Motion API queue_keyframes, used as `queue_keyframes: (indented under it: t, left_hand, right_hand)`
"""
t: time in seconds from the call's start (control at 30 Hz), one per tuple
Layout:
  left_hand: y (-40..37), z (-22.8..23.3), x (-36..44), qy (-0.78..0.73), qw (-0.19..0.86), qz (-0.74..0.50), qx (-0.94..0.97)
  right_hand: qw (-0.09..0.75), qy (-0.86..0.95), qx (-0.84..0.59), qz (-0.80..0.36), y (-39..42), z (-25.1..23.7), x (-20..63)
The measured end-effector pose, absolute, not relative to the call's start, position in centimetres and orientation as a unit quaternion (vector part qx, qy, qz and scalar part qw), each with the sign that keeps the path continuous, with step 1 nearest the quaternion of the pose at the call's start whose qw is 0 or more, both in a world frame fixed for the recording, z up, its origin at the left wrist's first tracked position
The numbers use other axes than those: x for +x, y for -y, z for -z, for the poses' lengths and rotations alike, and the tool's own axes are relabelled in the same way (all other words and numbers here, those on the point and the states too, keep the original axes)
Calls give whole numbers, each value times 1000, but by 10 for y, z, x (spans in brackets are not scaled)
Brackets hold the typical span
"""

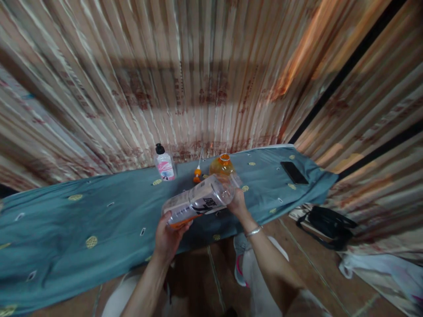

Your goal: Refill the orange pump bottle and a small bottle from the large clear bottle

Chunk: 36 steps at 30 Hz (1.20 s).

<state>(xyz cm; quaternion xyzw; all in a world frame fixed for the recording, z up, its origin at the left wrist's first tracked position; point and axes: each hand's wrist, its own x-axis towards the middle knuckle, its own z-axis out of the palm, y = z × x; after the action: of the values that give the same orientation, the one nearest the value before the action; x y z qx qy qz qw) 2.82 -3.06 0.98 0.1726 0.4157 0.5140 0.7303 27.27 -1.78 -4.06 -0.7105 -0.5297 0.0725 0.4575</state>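
Observation:
A large clear plastic bottle (198, 200) with a printed label lies tilted across both hands, its neck end raised to the right. My left hand (168, 235) is closed around its base end. At the neck end, my right hand (237, 201) is closed on the bottle, its fingers partly hidden behind the plastic. Just behind stands an amber bottle (218, 167) with an open orange neck, partly covered by the clear bottle. An orange pump top (197, 175) with a thin clear tube lies on the cloth beside the amber bottle.
A clear bottle with a pink label and black cap (165, 167) stands left of the pump top. The teal patterned cloth (109, 224) covers a narrow table against a striped curtain (198, 79). A phone (294, 172) lies at right; a black bag (325, 226) sits lower.

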Motion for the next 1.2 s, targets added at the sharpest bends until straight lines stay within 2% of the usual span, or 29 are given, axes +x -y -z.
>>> queue_keyframes:
  t: [0.23,0.53,1.2]
  left_hand:
    - [24,-8,29,-391,741,-524,154]
    - [9,-19,13,-367,670,-629,140]
    - [2,-26,-3,-372,623,-661,194]
  right_hand:
    - [505,474,-714,-104,26,27,282]
    - [528,503,-674,-114,30,26,274]
    - [502,545,-661,-120,24,30,260]
